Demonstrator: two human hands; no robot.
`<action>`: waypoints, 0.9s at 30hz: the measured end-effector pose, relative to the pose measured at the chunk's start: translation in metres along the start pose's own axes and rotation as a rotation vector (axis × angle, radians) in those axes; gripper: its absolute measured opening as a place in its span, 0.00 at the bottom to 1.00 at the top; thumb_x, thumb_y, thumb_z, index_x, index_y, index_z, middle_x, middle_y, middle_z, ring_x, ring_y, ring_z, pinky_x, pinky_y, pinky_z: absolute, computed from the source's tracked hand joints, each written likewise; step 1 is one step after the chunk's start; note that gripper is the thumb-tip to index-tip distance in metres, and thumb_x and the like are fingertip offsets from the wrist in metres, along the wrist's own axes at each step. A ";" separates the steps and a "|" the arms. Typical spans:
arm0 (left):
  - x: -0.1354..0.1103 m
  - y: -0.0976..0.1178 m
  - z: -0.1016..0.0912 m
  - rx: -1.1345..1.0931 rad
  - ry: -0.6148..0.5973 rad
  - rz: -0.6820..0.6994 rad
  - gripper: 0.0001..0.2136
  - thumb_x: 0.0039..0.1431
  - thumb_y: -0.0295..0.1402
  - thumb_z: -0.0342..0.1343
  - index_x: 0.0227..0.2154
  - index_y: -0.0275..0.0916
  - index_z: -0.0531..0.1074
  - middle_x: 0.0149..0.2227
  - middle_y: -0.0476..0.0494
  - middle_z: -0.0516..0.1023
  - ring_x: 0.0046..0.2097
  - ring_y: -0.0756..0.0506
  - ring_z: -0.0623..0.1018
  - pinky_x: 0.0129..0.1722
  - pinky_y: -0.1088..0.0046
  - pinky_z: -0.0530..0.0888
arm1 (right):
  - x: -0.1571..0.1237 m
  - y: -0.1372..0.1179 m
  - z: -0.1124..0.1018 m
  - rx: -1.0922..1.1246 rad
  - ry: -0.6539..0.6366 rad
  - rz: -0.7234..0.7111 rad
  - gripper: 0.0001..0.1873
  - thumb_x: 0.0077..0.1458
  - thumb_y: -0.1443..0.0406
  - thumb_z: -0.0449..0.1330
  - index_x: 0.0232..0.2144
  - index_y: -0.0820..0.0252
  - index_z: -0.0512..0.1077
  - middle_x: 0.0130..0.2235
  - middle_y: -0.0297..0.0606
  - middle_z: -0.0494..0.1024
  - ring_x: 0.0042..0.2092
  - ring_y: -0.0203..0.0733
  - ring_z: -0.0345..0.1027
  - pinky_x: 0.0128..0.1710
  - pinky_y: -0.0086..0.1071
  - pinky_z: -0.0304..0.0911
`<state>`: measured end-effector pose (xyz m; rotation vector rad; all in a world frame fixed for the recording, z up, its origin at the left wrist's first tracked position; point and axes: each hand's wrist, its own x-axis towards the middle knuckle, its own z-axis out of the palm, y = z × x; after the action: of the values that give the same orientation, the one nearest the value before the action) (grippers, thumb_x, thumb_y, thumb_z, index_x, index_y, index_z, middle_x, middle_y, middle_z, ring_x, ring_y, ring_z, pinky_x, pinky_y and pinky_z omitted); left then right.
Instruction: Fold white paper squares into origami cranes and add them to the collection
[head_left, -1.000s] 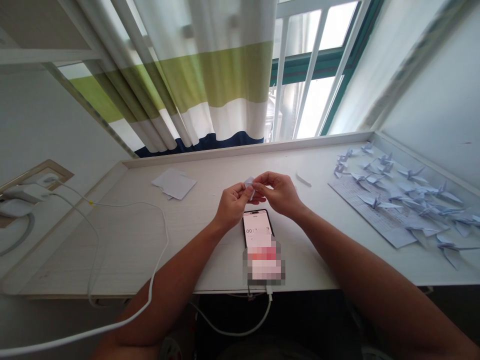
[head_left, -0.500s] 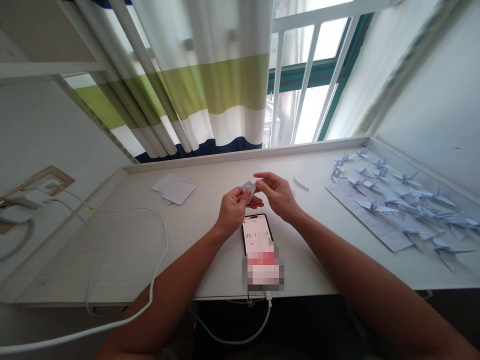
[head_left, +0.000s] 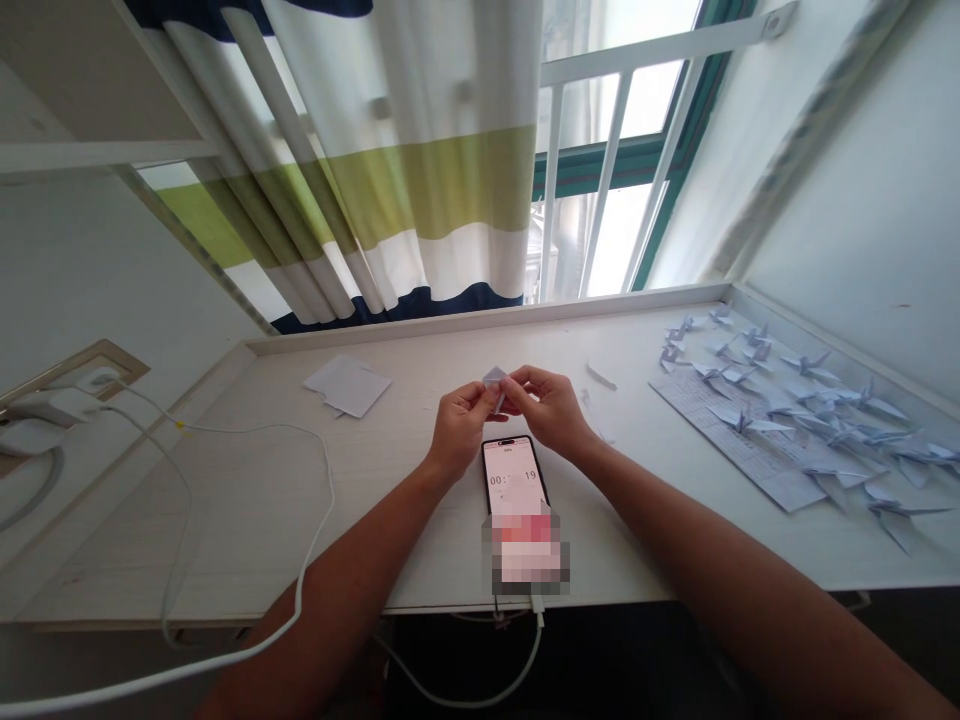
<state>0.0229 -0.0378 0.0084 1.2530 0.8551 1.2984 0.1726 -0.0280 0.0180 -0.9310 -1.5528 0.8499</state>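
Note:
Between my two hands is a small piece of folded white paper [head_left: 495, 376], its pointed top showing above the fingers and its lower part mostly covered. My left hand [head_left: 461, 425] pinches it from the left, thumb in front. From the right, my right hand [head_left: 549, 408] grips the same paper, with its thumb pressed on the near face. Both hands are just above the white desk, beyond a phone [head_left: 517, 480] that lies face up with a timer on its screen.
Several folded paper cranes [head_left: 806, 400] cover the right side, some on a printed sheet [head_left: 720, 440]. Square white papers [head_left: 349, 385] lie at the left. A paper strip [head_left: 601, 377] sits beyond my right hand. A white cable [head_left: 330, 470] crosses my left forearm.
My right hand has moved left and closed on the folded paper; its fingers were looser and more raised before. The left hand keeps its pinch. The view has tilted slightly.

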 end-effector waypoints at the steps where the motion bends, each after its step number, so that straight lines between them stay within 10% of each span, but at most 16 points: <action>1: 0.000 0.000 0.000 -0.003 0.007 0.000 0.17 0.58 0.47 0.63 0.31 0.35 0.78 0.30 0.43 0.83 0.34 0.44 0.84 0.35 0.69 0.79 | 0.000 0.001 0.001 0.007 0.003 -0.003 0.20 0.59 0.49 0.63 0.30 0.60 0.77 0.30 0.39 0.81 0.33 0.41 0.75 0.37 0.37 0.72; 27: -0.002 0.002 0.004 -0.019 -0.107 -0.104 0.21 0.54 0.50 0.66 0.32 0.33 0.75 0.30 0.38 0.83 0.31 0.43 0.83 0.35 0.66 0.78 | -0.001 0.008 0.007 0.129 0.060 0.070 0.22 0.55 0.46 0.64 0.27 0.59 0.75 0.24 0.35 0.76 0.26 0.38 0.69 0.25 0.33 0.67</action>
<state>0.0261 -0.0402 0.0103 1.2357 0.8185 1.1440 0.1670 -0.0254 0.0092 -0.9136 -1.4044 0.9523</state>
